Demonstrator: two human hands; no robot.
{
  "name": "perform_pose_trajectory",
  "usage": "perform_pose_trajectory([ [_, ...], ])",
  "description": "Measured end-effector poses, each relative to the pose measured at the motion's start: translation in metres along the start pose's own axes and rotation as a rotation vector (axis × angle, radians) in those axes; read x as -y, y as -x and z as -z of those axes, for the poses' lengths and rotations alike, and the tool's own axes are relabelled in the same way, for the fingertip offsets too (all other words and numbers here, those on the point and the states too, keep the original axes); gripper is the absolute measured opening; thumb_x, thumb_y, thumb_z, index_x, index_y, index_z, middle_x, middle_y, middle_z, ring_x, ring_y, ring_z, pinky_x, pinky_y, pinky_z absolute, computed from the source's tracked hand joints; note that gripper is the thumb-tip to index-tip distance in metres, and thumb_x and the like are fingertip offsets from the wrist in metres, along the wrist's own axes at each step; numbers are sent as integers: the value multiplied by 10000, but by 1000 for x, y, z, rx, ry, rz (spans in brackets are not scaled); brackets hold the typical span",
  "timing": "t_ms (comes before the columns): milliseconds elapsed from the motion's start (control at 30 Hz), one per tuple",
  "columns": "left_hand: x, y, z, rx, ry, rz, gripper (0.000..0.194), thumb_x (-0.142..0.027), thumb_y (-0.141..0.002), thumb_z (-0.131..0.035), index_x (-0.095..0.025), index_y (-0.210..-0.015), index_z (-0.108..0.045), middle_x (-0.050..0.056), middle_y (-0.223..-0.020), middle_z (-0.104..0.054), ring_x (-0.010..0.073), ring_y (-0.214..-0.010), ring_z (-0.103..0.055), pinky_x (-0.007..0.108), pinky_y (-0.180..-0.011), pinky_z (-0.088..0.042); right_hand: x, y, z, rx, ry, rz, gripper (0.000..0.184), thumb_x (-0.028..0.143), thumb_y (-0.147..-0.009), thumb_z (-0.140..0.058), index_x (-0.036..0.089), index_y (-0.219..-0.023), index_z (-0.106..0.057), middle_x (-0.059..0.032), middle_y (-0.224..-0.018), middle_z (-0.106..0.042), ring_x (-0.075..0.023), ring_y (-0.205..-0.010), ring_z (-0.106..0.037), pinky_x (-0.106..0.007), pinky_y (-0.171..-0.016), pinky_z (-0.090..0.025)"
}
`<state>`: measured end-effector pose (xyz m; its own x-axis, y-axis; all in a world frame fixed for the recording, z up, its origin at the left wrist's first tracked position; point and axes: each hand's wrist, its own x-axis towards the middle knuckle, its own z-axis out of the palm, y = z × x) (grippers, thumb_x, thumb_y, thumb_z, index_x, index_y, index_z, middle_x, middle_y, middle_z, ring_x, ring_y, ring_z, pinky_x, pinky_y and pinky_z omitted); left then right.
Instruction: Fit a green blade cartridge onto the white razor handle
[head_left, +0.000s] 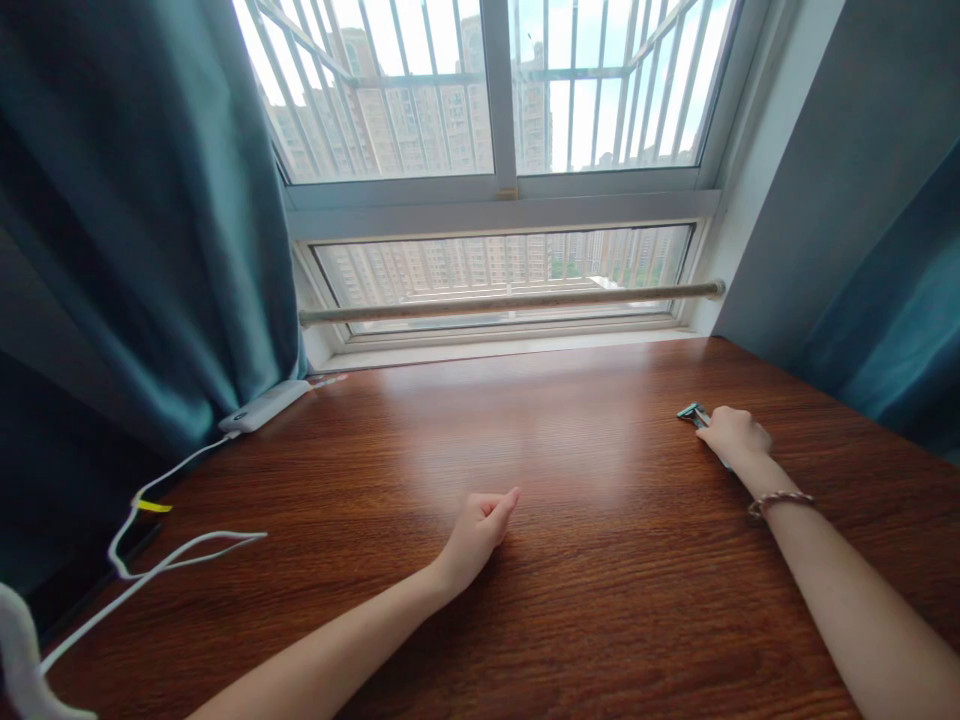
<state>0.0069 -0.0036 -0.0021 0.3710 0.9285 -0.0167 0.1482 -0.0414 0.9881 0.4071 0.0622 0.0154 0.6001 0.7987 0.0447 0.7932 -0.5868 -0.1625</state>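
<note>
My left hand (478, 535) rests on the brown wooden table (570, 470) near its middle, fingers curled loosely with the forefinger sticking out; nothing shows in it. My right hand (733, 436) lies further right and closer to the window, fingers closed over a small dark razor-like tool (691, 412) whose greenish head pokes out past the knuckles. A beaded bracelet (780, 500) circles my right wrist.
A white power bank (264, 406) lies at the table's far left corner, with a white cable (172, 545) trailing toward the near left edge. Teal curtains (135, 220) hang on both sides. A wooden rod (510, 300) spans the window behind the table.
</note>
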Motion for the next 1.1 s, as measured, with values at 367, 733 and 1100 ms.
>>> perform_pose_trajectory([
  [367, 0, 1, 0, -17, -26, 6, 509, -534, -768, -402, -184, -440, -232, -67, -402, -185, 51, -394, -157, 249, -427, -122, 10, 9, 4, -49, -192, 51, 327, 392, -570, -605, 110, -727, -660, -219, -808, -628, -378, -814, -580, -402, -624, -430],
  [733, 1, 1, 1, 8, -43, 0, 485, -502, -794, -380, -180, -454, -251, -72, -393, -216, 45, -377, -186, 234, -405, -150, 82, 89, -3, 331, -977, 436, 353, 454, -679, -543, 108, -714, -606, -25, -536, -546, -106, -467, -493, -227, -459, -411],
  [1100, -50, -56, -76, 422, 253, 150, 342, -199, -576, -686, -128, -830, -468, 0, -619, -553, 126, -531, -546, 268, -505, -445, 103, 145, 8, 495, -1039, 658, 260, 388, -668, -607, 132, -621, -603, -1, -524, -580, -114, -474, -526, -213, -446, -405],
])
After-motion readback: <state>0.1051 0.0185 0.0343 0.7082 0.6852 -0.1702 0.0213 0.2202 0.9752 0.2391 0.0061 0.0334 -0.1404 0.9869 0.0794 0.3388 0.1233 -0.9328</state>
